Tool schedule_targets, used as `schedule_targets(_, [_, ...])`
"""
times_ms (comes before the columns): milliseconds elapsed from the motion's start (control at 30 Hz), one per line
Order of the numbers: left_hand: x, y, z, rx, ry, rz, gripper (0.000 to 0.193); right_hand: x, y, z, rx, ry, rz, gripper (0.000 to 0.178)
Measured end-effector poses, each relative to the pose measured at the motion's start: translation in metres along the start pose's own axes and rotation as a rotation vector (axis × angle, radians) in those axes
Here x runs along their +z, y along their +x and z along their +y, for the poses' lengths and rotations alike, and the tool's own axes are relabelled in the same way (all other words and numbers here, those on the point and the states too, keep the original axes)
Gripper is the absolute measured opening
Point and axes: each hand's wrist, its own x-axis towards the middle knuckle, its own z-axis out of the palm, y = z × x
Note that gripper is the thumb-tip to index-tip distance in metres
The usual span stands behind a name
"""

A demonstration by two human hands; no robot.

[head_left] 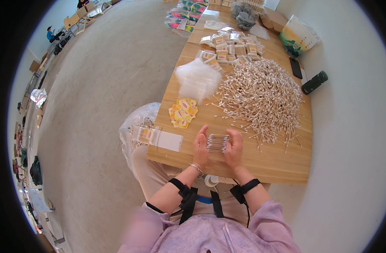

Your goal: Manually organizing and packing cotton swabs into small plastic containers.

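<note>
Between my two palms, near the front of the wooden table, lies a neat row of cotton swabs point(217, 143), their sticks running crosswise. My left hand point(201, 147) presses on one end of the row, and my right hand point(234, 148) on the other. A big loose heap of cotton swabs point(264, 95) spreads out beyond my right hand. Past my left hand is a pile of yellow printed cards point(183, 112). Left of it, at the table edge, a filled clear packet of swabs point(145, 135) rests by a white card point(170, 141).
Clear plastic bags point(198, 80) lie stacked mid-table, with several filled swab packets point(235, 46) behind. A black phone point(295, 68) and a dark cylinder point(314, 82) are along the right, near the wall. A plastic sack point(131, 122) hangs beside the table's left edge.
</note>
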Motion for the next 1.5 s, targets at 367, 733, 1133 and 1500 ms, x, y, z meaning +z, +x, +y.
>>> schedule_targets(367, [-0.004, 0.002, 0.004, -0.052, -0.043, -0.019, 0.065, -0.001, 0.011, -0.001, -0.112, -0.585, -0.2, 0.02])
schedule_targets(733, [-0.004, 0.0, 0.001, -0.026, -0.05, 0.048, 0.058, 0.0, 0.002, -0.007, -0.164, -0.606, -0.246, 0.029])
schedule_targets(1133, [-0.004, -0.002, 0.004, -0.027, -0.008, -0.018, 0.061, 0.027, -0.017, -0.002, 0.214, 0.34, 0.041, 0.038])
schedule_targets(1500, [-0.021, 0.003, 0.012, -0.088, -0.06, -0.091, 0.066, 0.037, -0.024, -0.013, 0.158, 0.297, 0.036, 0.047])
